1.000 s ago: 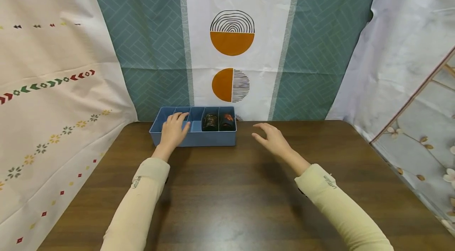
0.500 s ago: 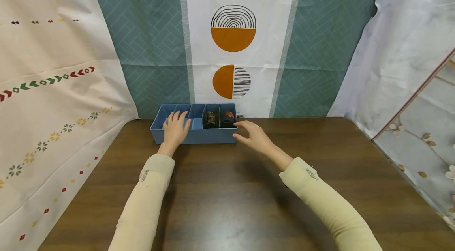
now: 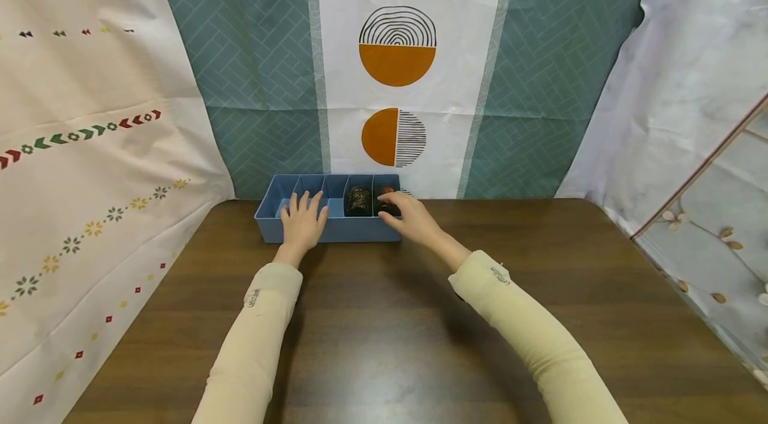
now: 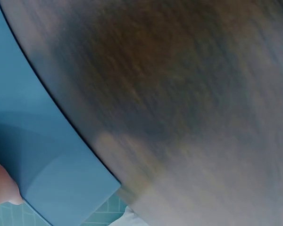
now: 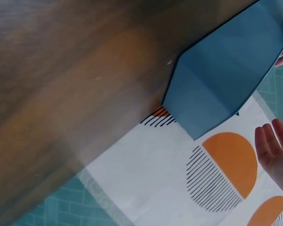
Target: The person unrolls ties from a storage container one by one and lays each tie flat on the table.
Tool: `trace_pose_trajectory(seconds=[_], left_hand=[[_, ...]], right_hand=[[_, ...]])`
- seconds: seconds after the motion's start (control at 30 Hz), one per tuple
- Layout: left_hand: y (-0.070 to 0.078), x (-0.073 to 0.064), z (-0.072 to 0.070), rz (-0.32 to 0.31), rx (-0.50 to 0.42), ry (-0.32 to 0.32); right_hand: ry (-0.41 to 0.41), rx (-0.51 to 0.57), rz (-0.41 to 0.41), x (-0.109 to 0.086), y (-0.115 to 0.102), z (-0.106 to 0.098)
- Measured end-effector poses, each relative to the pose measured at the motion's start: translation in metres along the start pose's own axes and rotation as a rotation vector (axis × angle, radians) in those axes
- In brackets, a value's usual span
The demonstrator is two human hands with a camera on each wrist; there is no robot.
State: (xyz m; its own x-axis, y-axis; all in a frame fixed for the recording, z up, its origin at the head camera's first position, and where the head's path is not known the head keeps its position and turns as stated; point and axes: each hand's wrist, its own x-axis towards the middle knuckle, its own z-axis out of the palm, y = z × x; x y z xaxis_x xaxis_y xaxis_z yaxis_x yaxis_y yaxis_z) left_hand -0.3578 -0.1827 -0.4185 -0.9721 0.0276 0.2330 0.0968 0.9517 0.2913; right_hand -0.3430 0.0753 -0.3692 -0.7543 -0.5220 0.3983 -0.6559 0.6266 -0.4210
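A blue box (image 3: 360, 231) with several compartments in a row stands at the back of the table. Its two rightmost compartments each hold a dark rounded item: one with a fine pale pattern (image 3: 359, 203), the other with a red-orange mark (image 3: 389, 206), partly hidden. My left hand (image 3: 301, 227) hovers at the front rim on the left, fingers spread; in the left wrist view only a bit of hand (image 4: 1, 186) shows. Over the rightmost compartment, my right hand (image 3: 414, 219) has its thumb and fingers apart. The right wrist view shows that hand (image 5: 277, 153) above the box.
The brown wooden table (image 3: 372, 331) stretches out in front of the box. A teal and white curtain (image 3: 396, 91) hangs close behind it. Pale patterned cloths stand along the left (image 3: 108, 164) and right (image 3: 702, 244) sides.
My right hand has moved left, from beside the box to over its rightmost compartment. My left hand has shifted slightly right, with its fingers more spread. The dark items stay in place.
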Motion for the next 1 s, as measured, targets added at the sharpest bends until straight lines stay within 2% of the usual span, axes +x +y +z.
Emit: trace_pose_trajectory(seconds=[0.2,0.53,0.63,0.8,1.0], left_hand=[[-0.001,0.0,0.001,0.019,0.019,0.026],[0.002,0.0,-0.001,0.011,0.03,0.049],[0.004,-0.002,0.001,0.014,0.026,0.044],[0.004,-0.004,0.004,0.0,0.025,0.011],[0.001,-0.003,0.003,0.0,0.038,0.033]], right_hand=[[-0.049,-0.028,-0.004,0.023,-0.004,0.004],[-0.22,-0.122,-0.064,0.06,-0.006,0.013],[-0.245,-0.143,-0.081,0.065,-0.004,0.018],[-0.274,-0.237,-0.122,0.072,0.001,0.03],[-0.281,-0.324,-0.118,0.084,0.001,0.043]])
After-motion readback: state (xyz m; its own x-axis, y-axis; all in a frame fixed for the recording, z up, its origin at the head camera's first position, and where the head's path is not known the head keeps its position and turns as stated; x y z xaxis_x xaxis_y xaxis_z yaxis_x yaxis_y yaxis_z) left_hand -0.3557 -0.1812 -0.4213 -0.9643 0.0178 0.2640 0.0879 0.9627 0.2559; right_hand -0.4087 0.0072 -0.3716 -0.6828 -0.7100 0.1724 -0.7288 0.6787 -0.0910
